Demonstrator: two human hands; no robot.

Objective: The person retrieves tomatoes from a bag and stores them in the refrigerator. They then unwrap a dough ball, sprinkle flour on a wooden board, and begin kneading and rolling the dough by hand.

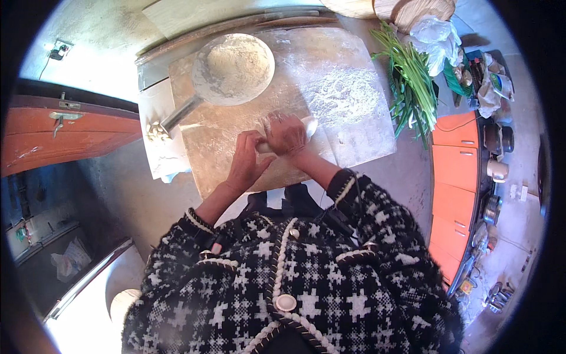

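Observation:
Over the near middle of the floured wooden board, both hands are together on a piece of white dough. My right hand is closed over the dough from above, and one end sticks out past its right side. My left hand has its fingers curled at the dough's left end, with the thumb pointing toward the right hand. Most of the dough is hidden under the fingers. Beyond the hands, a wide round pan with a long grey handle holds pale flour.
Loose flour is spread across the board's right side. Long green leafy stalks lie at the right edge, beside a clear plastic bag. Small pale pieces sit left of the pan handle. Orange cabinets stand at right, an orange-red door at left.

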